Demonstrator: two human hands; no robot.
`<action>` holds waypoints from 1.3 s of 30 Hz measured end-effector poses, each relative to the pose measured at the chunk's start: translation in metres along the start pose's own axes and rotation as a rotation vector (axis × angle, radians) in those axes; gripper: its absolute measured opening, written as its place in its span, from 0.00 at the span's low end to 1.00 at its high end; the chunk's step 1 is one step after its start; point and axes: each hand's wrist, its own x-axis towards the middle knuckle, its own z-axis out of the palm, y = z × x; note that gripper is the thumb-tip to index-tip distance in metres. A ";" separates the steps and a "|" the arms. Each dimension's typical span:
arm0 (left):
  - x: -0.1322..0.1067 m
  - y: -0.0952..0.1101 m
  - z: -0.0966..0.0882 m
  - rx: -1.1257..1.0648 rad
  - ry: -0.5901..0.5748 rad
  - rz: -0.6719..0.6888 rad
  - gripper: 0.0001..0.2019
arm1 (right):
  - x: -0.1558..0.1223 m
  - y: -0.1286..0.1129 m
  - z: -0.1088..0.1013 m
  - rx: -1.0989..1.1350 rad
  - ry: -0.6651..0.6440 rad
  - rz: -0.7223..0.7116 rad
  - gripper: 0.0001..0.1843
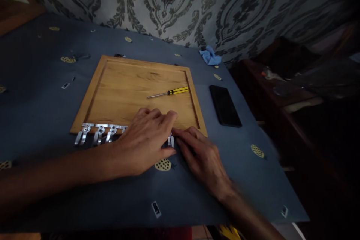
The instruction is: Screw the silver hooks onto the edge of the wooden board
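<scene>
A wooden tray-like board (pixel 118 93) lies on a blue cloth-covered table (pixel 36 105). Along its near edge rests a metal hook rail (pixel 97 132) with several hooks. My left hand (pixel 146 140) lies over the right part of the rail, fingers together and bent, thumb at a hook. My right hand (pixel 201 155) rests just beside it, fingertips touching the rail's right end at the board's near right corner. A yellow-and-black screwdriver (pixel 170 92) lies on the board, apart from both hands.
A black phone (pixel 225 105) lies right of the board. A crumpled blue cloth (pixel 210 56) sits by the patterned wall. Small stickers dot the tablecloth. Dark furniture with clutter stands at right, past the table's edge.
</scene>
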 end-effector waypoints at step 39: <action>0.005 0.003 -0.004 -0.066 -0.129 -0.184 0.27 | -0.010 -0.005 0.007 -0.120 0.074 0.012 0.18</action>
